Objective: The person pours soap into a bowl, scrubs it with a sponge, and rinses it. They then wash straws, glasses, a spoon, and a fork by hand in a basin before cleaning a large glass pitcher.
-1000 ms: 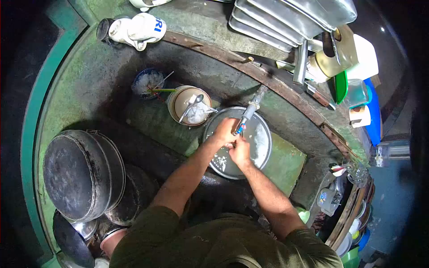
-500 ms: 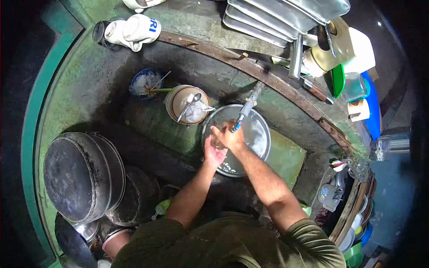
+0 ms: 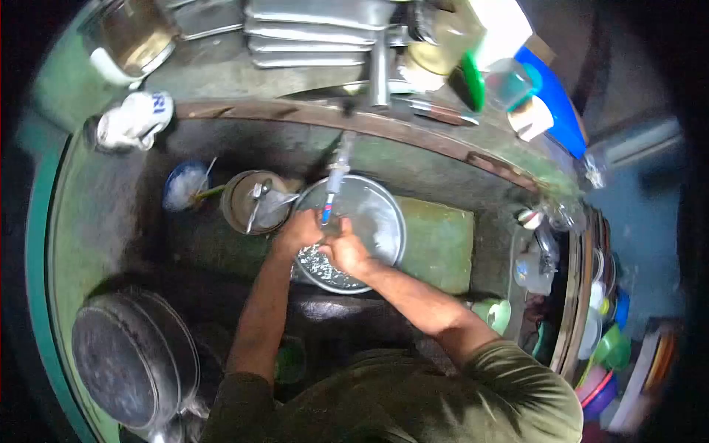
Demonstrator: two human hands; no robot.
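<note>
Both my hands are under the tap (image 3: 336, 173), over a round metal basin (image 3: 402, 236) of water. My left hand (image 3: 301, 230) is at the basin's left rim, its fingers bent toward the spout and partly hidden. Close beside it, my right hand (image 3: 347, 251) has its thumb raised and its fingers curled toward the left hand; whether they hold anything is unclear. Bubbles or splashes show on the water below the hands. Left of the basin stands a pale bucket (image 3: 238, 207) with a spoon and a white plastic bag (image 3: 275, 207) on it.
A blue bowl (image 3: 177, 198) sits farther left. At lower left is a large blackened pot (image 3: 118, 362). The ledge above carries metal trays (image 3: 310, 37), a white mug (image 3: 129, 122), a knife (image 3: 443, 112) and a green plastic item (image 3: 470, 81). Dishes line the right side.
The view has turned and shifted, so the basin appears farther left. My hands have changed pose: the left now reaches up beside the spout, and the right has moved below and right of it.
</note>
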